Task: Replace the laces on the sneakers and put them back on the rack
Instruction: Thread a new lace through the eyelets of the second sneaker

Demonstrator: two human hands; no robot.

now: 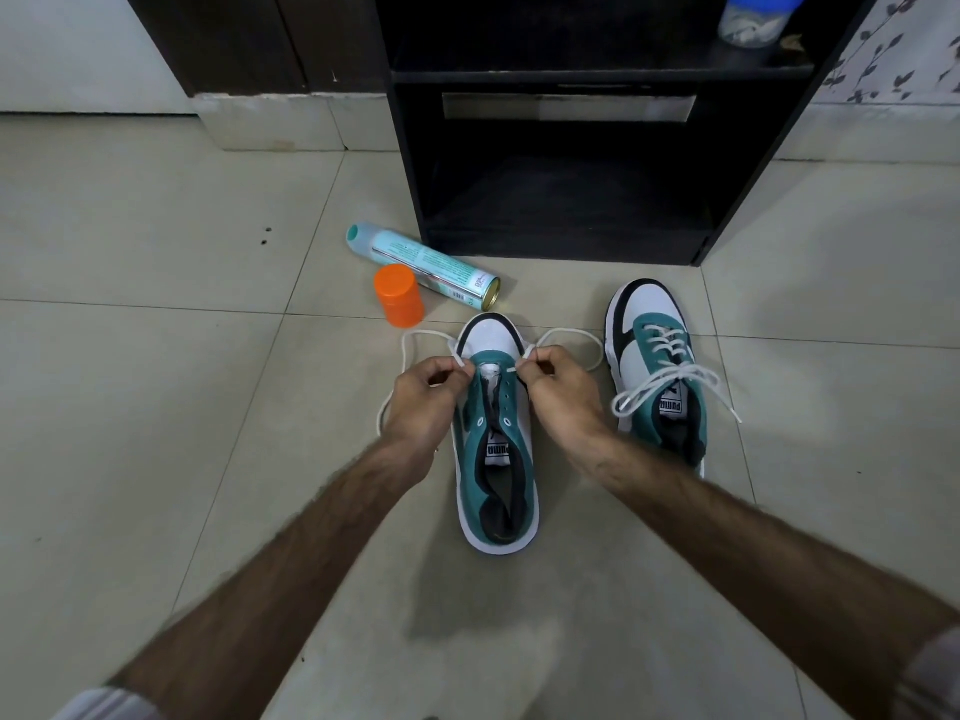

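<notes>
In front of the rack (561, 200): right-hand sneaker (655, 366) already laced, near sneaker (496, 449) only started, left hand (423, 394) and right hand (558, 389) each pinching its white lace (410, 340) at the lowest eyelets; neither shelved.

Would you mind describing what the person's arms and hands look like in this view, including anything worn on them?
Both forearms are bare and hairy from the wrists back toward the elbows. The left hand and right hand wear no gloves, and no rings or watch are visible. A light grey short sleeve edge shows at the bottom left corner, and another at the bottom right.
</notes>
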